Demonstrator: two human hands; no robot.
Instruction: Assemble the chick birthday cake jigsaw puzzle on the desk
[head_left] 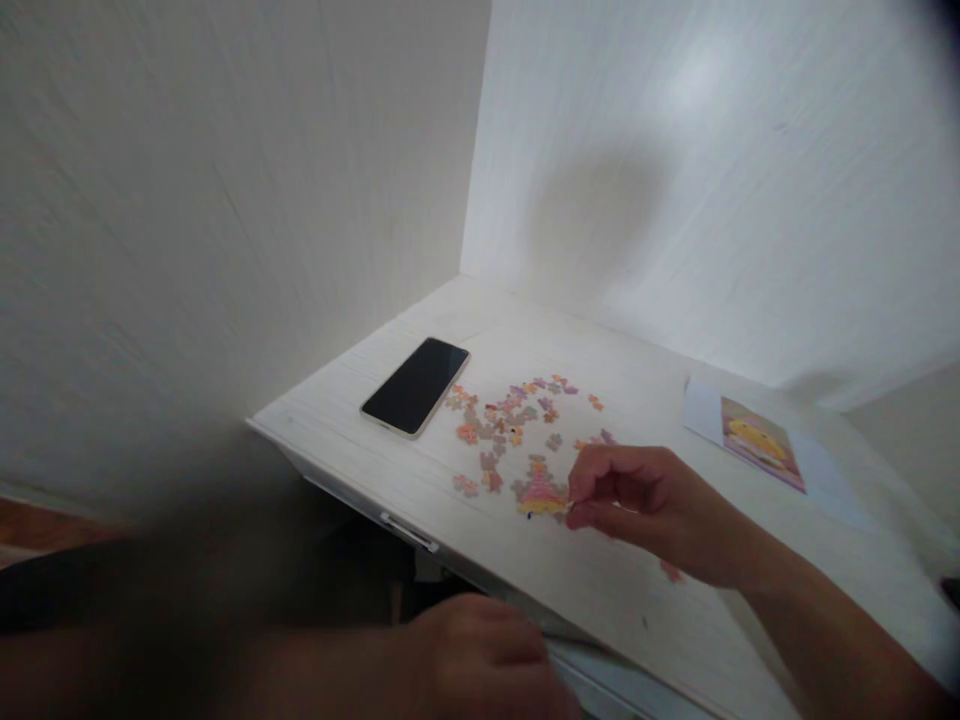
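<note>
My right hand [652,505] is closed in a pinch at the right end of a small joined patch of jigsaw puzzle [540,490], pink and yellow in colour. A jigsaw puzzle piece, mostly covered by the fingertips, is between thumb and forefinger. Loose jigsaw pieces [499,430] in orange, purple and grey lie scattered behind and to the left of the patch. My left hand [487,655] is low in the view, by the table's front edge; it is dim and blurred, and its fingers are hidden.
A phone [416,387] with a dark screen lies left of the pieces on the white table [337,420]. At the right, a picture card [763,442] with a yellow figure rests on a white sheet [825,470]. White walls close off the left and back.
</note>
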